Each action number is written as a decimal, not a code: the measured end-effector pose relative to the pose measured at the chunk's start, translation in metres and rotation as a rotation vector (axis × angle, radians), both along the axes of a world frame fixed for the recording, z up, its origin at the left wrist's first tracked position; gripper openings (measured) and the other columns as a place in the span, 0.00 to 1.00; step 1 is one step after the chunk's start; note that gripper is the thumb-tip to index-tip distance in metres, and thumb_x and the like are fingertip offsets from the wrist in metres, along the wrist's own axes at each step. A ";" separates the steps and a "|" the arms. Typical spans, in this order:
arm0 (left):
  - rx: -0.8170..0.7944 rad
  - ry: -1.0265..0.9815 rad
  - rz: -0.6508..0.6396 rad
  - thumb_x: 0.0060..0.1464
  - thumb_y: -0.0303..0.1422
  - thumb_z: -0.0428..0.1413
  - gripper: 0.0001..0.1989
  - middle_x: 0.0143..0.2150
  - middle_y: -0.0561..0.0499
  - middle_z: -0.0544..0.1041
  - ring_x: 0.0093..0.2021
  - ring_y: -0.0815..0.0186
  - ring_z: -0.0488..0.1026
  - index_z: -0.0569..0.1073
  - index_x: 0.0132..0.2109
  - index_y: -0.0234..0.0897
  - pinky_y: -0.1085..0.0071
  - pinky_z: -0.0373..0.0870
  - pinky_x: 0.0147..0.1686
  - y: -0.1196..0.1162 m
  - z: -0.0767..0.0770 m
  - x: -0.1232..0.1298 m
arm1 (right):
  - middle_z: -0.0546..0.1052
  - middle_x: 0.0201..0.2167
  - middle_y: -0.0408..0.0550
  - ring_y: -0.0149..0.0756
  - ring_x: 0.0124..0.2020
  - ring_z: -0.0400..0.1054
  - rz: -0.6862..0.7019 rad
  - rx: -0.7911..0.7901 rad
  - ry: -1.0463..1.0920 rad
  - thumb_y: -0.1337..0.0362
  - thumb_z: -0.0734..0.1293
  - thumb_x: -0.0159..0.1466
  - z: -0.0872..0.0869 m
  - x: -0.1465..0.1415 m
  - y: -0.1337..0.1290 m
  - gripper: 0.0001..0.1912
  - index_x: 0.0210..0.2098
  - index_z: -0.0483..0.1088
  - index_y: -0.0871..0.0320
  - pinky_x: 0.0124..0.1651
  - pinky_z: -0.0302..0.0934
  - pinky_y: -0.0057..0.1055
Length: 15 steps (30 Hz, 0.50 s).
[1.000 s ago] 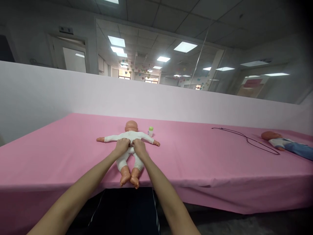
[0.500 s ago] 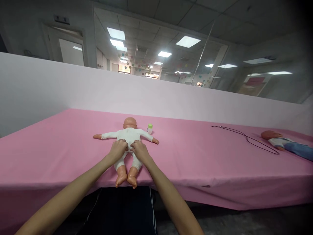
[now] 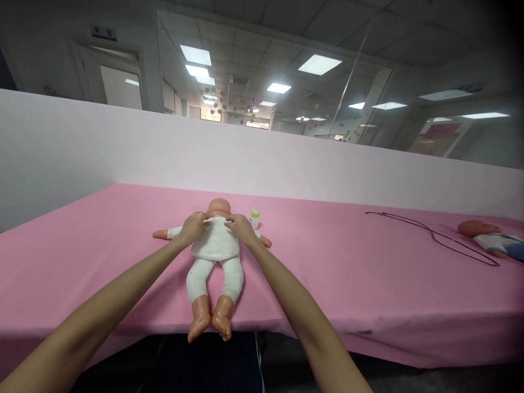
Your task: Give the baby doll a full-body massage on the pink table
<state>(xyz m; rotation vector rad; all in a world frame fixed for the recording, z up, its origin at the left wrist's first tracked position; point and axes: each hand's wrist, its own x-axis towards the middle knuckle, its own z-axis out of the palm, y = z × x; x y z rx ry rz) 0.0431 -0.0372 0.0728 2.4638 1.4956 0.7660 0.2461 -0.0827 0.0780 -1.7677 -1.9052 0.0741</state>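
Observation:
A baby doll (image 3: 216, 240) in a white top and leggings lies on the pink-covered table, its head toward the wall and its feet at the front edge. Its arms stretch out to both sides. My left hand (image 3: 195, 226) is at the doll's left-side shoulder in view, fingers closed at the upper edge of the white top. Opposite it, my right hand (image 3: 241, 226) is at the other shoulder, fingers bent in a pinch on the cloth near the neck. A small bottle with a green cap (image 3: 255, 219) stands just right of my right hand.
On the pink cloth (image 3: 319, 262), a thin dark cord (image 3: 429, 230) lies in a loop to the right. Beyond it, a second doll (image 3: 485, 236) in white and blue lies at the far right. A low white wall (image 3: 266, 164) runs behind the table.
Both hands have moved up the doll from its lower back to its shoulders. The lower part of the white top is now uncovered. The view has shifted slightly.

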 end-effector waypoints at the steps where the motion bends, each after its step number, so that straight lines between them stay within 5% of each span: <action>1: -0.020 -0.006 0.007 0.65 0.33 0.54 0.10 0.38 0.46 0.82 0.40 0.59 0.76 0.80 0.40 0.38 0.68 0.66 0.40 0.008 -0.002 0.005 | 0.82 0.40 0.50 0.38 0.40 0.71 -0.004 0.001 -0.010 0.62 0.67 0.72 -0.001 -0.001 0.009 0.10 0.45 0.80 0.56 0.45 0.62 0.30; 9: -0.092 0.011 0.134 0.64 0.34 0.55 0.11 0.41 0.40 0.83 0.44 0.54 0.77 0.80 0.46 0.34 0.63 0.68 0.45 0.029 -0.034 0.033 | 0.80 0.41 0.61 0.42 0.39 0.70 -0.185 -0.066 -0.084 0.74 0.59 0.74 -0.043 -0.023 0.049 0.15 0.42 0.78 0.65 0.44 0.60 0.35; 15: -0.087 0.032 0.073 0.63 0.32 0.54 0.10 0.38 0.42 0.81 0.42 0.55 0.76 0.80 0.41 0.36 0.62 0.68 0.45 0.022 -0.026 0.029 | 0.80 0.40 0.59 0.40 0.39 0.69 -0.168 -0.056 -0.132 0.73 0.63 0.73 -0.034 -0.021 0.040 0.12 0.39 0.78 0.63 0.44 0.59 0.33</action>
